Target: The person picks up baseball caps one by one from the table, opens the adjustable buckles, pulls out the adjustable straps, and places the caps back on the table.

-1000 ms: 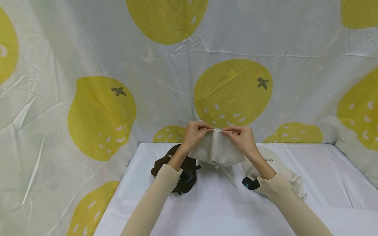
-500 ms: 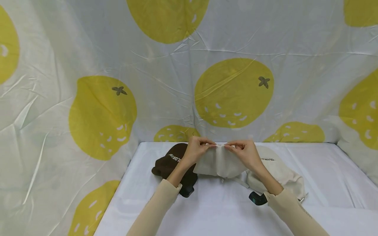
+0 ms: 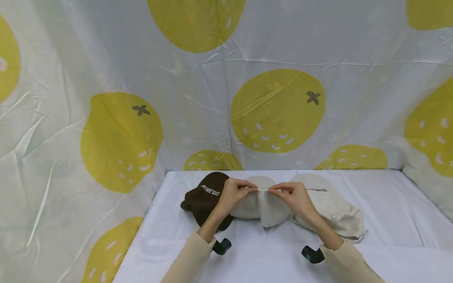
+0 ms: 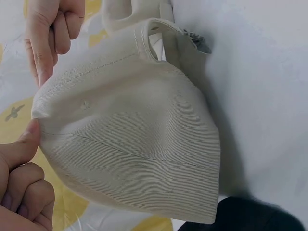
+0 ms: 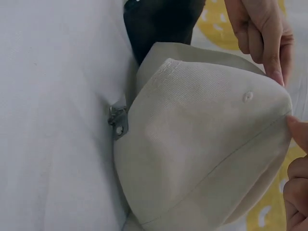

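The left hand (image 3: 231, 195) and the right hand (image 3: 296, 199) each pinched the top of a cream cap (image 3: 245, 209) between thumb and fingers, the two sets of fingertips a little apart on its crown. That cap stood in the middle of the row, near the back of the white-covered table (image 3: 262, 267). Seen from the right wrist, it had a stitched eyelet (image 5: 248, 96) in its side and a metal buckle (image 5: 119, 122) by its lower edge.

A dark brown cap (image 3: 207, 198) lay to its left, partly behind the left wrist, with white lettering that began COLORA. An off-white cap (image 3: 339, 210) lay to its right, the right forearm crossing it; its small dark lettering was perhaps OLORA, the start hidden by the hand. Beige sleeves (image 3: 191, 259) covered the forearms, and a black wrist camera (image 3: 313, 255) jutted from the right cuff. Behind hung a pale cloth (image 3: 198, 118) printed with yellow lemons.
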The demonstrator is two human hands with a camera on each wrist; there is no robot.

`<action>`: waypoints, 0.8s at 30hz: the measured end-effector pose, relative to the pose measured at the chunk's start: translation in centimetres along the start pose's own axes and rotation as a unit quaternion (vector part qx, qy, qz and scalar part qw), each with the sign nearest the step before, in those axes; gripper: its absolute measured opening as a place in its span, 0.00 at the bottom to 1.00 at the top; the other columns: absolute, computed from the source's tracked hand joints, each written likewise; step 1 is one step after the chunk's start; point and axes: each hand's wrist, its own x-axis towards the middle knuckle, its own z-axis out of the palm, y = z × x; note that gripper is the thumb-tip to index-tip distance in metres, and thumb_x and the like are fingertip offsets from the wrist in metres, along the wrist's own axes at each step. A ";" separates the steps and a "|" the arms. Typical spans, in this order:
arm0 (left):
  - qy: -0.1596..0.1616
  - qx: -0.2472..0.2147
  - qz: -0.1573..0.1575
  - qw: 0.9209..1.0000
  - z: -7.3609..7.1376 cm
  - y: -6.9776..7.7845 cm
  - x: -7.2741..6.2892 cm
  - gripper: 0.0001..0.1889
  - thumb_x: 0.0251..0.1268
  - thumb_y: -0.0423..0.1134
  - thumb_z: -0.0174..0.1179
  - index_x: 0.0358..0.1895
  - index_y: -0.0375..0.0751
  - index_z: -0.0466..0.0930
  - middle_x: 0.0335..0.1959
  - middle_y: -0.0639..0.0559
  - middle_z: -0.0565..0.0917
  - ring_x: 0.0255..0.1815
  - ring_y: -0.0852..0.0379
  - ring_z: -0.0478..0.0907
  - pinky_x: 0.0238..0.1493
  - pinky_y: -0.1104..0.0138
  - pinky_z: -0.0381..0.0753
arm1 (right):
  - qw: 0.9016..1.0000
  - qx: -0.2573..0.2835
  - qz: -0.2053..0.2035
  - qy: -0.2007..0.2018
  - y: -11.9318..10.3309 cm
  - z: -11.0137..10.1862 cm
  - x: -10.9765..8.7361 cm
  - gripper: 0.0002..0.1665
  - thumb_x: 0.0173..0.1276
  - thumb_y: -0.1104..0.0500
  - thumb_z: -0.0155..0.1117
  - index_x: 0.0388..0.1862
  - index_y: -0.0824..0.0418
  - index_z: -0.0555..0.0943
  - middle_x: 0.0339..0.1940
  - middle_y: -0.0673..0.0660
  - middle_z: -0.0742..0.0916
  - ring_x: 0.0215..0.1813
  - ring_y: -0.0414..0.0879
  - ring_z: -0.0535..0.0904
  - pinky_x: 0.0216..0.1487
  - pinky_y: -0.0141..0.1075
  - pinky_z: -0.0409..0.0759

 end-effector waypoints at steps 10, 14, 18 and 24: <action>0.002 -0.009 -0.012 1.000 0.8 -0.9 -1.6 0.03 0.58 0.30 0.75 0.33 0.34 0.93 0.32 0.43 0.92 0.25 0.69 0.70 0.28 0.78 0.66 | 1.000 0.016 0.019 -0.014 1.2 0.6 -1.4 0.10 0.65 0.54 0.77 0.40 0.60 0.93 0.13 0.43 0.67 0.21 0.33 0.58 0.27 0.27 0.64; 0.003 -0.021 -0.017 1.000 1.1 -1.0 -2.1 0.03 0.58 0.31 0.75 0.33 0.34 0.93 0.32 0.43 0.92 0.31 0.65 0.79 0.33 0.78 0.74 | 0.999 0.011 0.025 -0.017 1.4 0.6 -1.8 0.10 0.66 0.54 0.76 0.41 0.59 0.93 0.12 0.45 0.71 0.20 0.33 0.58 0.25 0.28 0.62; 0.005 -0.035 -0.017 0.999 1.2 -1.2 -2.4 0.02 0.58 0.31 0.75 0.33 0.36 0.94 0.33 0.43 0.92 0.37 0.57 0.85 0.38 0.77 0.78 | 0.999 0.014 0.025 -0.019 1.7 0.7 -2.1 0.09 0.67 0.55 0.75 0.42 0.58 0.93 0.14 0.48 0.78 0.21 0.32 0.58 0.26 0.27 0.65; 0.002 -0.043 -0.013 0.999 1.3 -1.3 -2.8 0.02 0.58 0.31 0.75 0.34 0.36 0.94 0.34 0.43 0.93 0.37 0.62 0.83 0.39 0.76 0.77 | 0.999 0.026 0.009 -0.023 2.0 0.8 -2.4 0.09 0.68 0.58 0.74 0.43 0.60 0.92 0.37 0.57 0.94 0.27 0.30 0.71 0.37 0.24 0.78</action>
